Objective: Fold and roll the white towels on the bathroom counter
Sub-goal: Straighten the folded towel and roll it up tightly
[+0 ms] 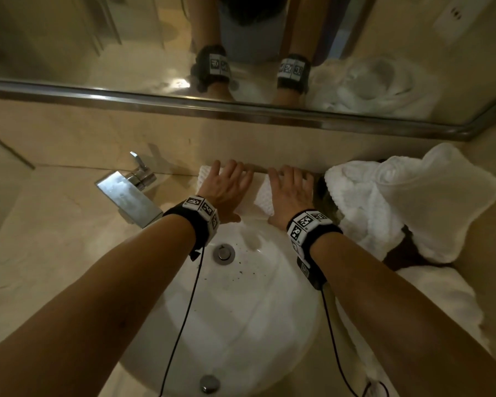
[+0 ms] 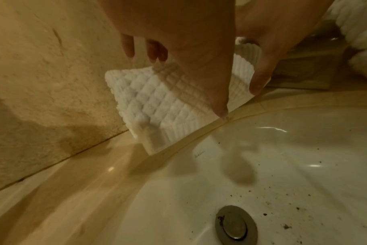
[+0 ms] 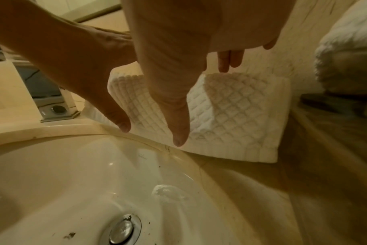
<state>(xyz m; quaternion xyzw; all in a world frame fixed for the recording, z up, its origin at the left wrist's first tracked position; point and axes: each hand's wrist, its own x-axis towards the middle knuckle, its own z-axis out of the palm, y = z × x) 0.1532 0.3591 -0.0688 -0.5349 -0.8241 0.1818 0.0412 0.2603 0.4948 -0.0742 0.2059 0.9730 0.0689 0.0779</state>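
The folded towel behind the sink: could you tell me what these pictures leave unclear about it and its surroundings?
- Folded towel: in the head view the left hand and right hand cover most of it.
- Whether the palms press it: both wrist views show only fingertips near it.
- Dark object under the towel pile: mostly covered, unidentifiable.
- Towel at right: cut off by the right forearm.

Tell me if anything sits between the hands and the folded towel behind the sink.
Nothing visible does. The left hand and right hand already lie flat on the folded towel; the towel pile sits off to its right.
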